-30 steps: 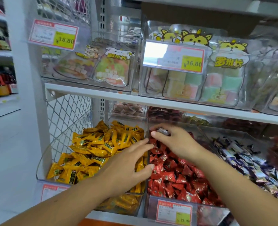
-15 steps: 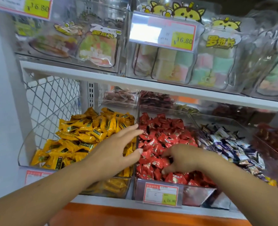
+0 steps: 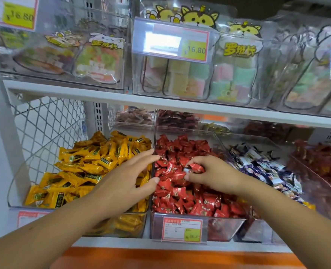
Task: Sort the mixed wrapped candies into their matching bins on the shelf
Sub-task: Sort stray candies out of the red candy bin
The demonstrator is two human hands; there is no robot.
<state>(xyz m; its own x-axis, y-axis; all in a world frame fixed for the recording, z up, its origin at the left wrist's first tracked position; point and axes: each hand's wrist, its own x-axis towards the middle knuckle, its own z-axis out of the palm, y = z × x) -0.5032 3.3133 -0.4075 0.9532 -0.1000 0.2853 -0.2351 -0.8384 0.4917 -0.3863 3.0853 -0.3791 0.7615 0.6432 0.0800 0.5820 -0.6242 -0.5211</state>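
Observation:
Three clear bins stand side by side on the lower shelf: yellow candies (image 3: pixel 87 167) on the left, red candies (image 3: pixel 182 193) in the middle, white and purple candies (image 3: pixel 265 167) on the right. My left hand (image 3: pixel 125 183) hovers over the wall between the yellow and red bins, fingers spread and straight. My right hand (image 3: pixel 213 175) sits in the red bin with its fingers curled round several red candies (image 3: pixel 194 167); something whitish shows at their left end.
The upper shelf (image 3: pixel 160 102) overhangs the bins and carries clear boxes of bagged sweets with price tags (image 3: pixel 172 42). A further bin of dark red sweets (image 3: pixel 320 164) stands at the right. Wire mesh (image 3: pixel 48 125) closes the shelf's left side. A price label (image 3: pixel 182 229) fronts the red bin.
My right hand came forward from the back of the red bin to its middle and closed on candies there. My left hand stayed over the bin wall. The camera moved closer and tilted.

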